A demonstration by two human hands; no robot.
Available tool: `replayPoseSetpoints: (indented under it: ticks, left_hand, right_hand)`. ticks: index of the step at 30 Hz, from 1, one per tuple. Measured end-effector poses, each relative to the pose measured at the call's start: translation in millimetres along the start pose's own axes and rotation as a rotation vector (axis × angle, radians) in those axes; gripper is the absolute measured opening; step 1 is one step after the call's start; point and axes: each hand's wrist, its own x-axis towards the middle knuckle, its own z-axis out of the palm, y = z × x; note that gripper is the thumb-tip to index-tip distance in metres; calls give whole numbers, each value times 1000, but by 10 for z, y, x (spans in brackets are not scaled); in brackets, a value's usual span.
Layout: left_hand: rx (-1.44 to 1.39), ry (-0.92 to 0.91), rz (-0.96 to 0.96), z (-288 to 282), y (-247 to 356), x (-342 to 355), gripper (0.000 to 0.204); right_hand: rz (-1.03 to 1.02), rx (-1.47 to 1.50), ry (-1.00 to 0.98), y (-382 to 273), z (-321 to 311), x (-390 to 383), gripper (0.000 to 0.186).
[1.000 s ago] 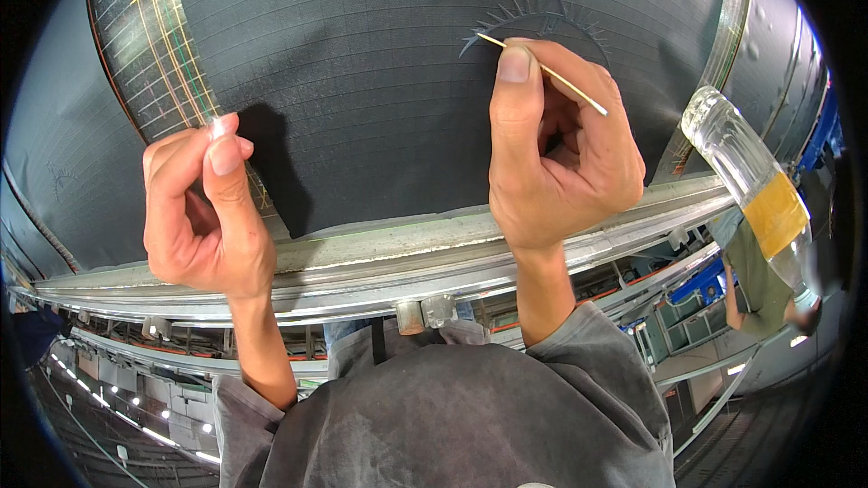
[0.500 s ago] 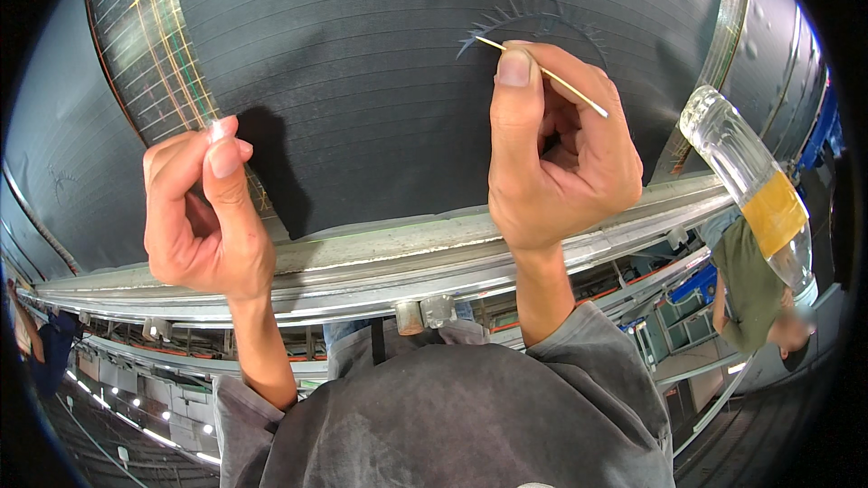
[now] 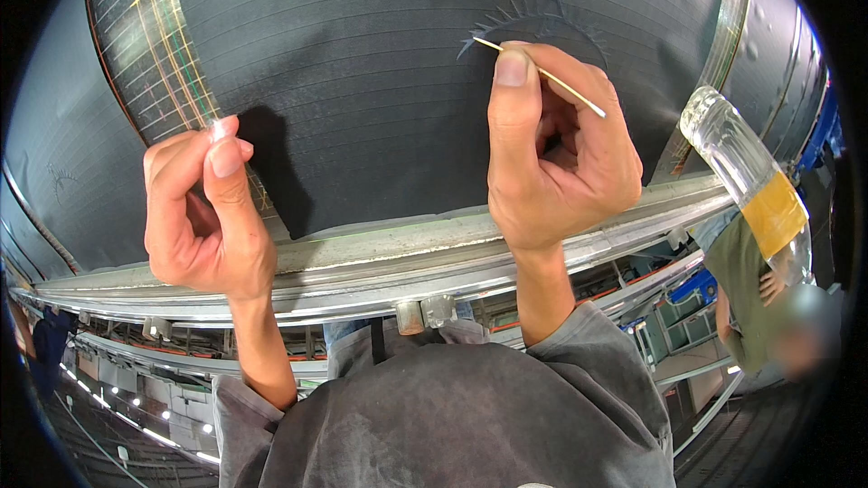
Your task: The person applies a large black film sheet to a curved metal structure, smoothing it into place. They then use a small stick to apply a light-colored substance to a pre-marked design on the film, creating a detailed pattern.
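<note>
My right hand [image 3: 561, 163] is closed in a pinch on a thin wooden cotton swab [image 3: 573, 93]. Its white tip points down to the right, while the bare end lies at the left end of a grey-blue spiky curved motif [image 3: 524, 16] on dark ribbed fabric [image 3: 362, 117]; whether it touches cannot be told. Over at the left, my left hand [image 3: 208, 217] pinches a small whitish, clear piece [image 3: 217, 130] between thumb and fingers, near the fabric's left edge. Most of that piece is hidden by the fingertips.
A clear plastic bottle [image 3: 728, 140] with a yellow band lies tilted at the right. Pale metal rails [image 3: 398, 258] run along the near side. Strips of coloured threads [image 3: 158, 36] border the fabric. A person in a green shirt [image 3: 746, 280] is at the far right.
The swab and my right hand have shifted very slightly left. My left hand stays put. The person at the right has moved, and a hand of theirs now shows beside the bottle.
</note>
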Motion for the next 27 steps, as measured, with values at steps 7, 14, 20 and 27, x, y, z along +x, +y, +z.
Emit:
replayPoseSetpoints:
  ticks: [7, 14, 20, 27]
  left_hand:
    - [14, -1, 14, 11, 5, 8, 14]
    - [-4, 9, 6, 17, 5, 6, 14]
    - [4, 5, -1, 7, 0, -1, 13]
    - [-28, 4, -5, -16, -7, -10, 13]
  right_hand:
    - [7, 3, 4, 9, -1, -3, 10]
    - [-6, 9, 0, 3, 1, 10, 10]
    - [13, 9, -13, -18, -5, 10, 10]
    - [167, 302, 21, -39, -81, -15, 9]
